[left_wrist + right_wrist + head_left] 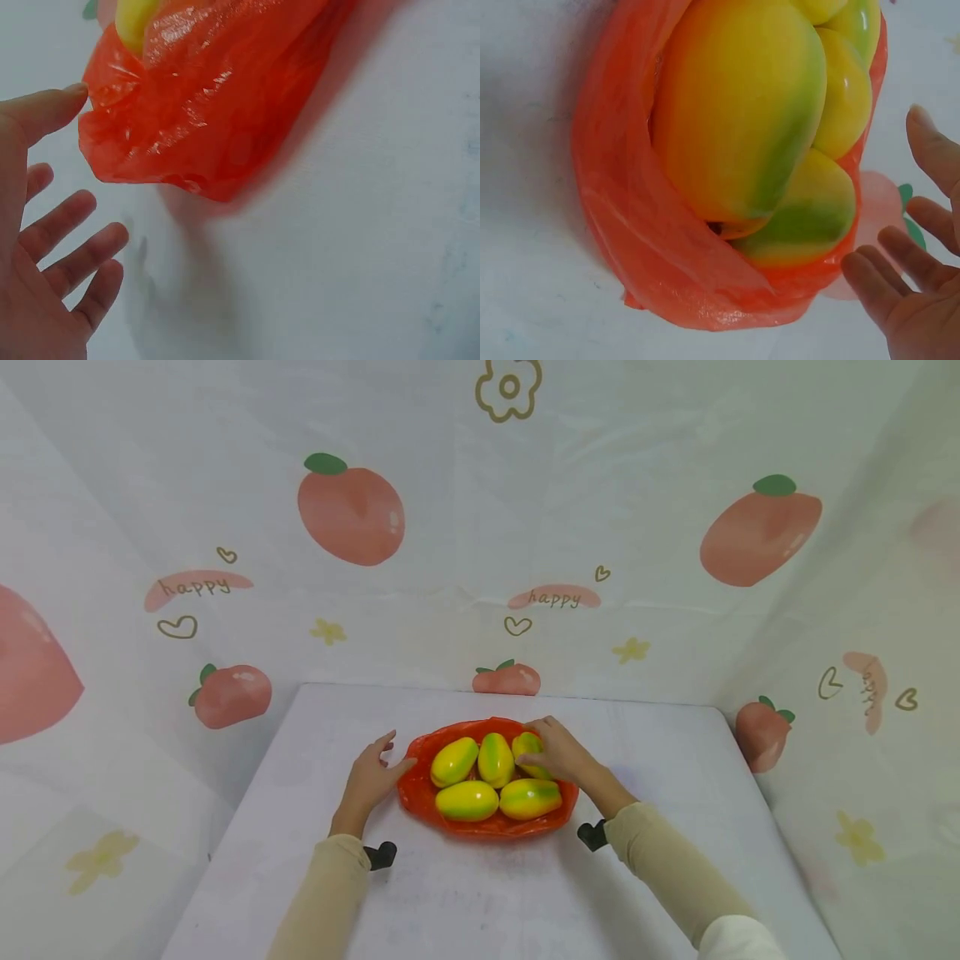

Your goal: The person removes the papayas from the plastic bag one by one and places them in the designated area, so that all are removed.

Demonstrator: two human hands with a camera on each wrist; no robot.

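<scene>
A red plastic bag (415, 787) lies on the table with its mouth spread wide. In it sit several glossy yellow-green fruits, mango-like in shape, including one at the back left (453, 762) and one at the front right (530, 799). My left hand (371, 774) is at the bag's left end, fingers spread, thumb tip right at the red plastic (210, 112). Over the right end, my right hand (561, 753) overlaps the back right fruit (527, 744) in the head view. Its fingers are apart, close to the bag's edge beside that fruit (810, 214), with nothing gripped.
The white table (480, 902) has a back edge against a white cloth wall (450, 627) printed with peaches, hearts and flowers. Similar cloth hangs at both sides. A dark strap piece (381, 856) shows at the left wrist, another (592, 836) at the right.
</scene>
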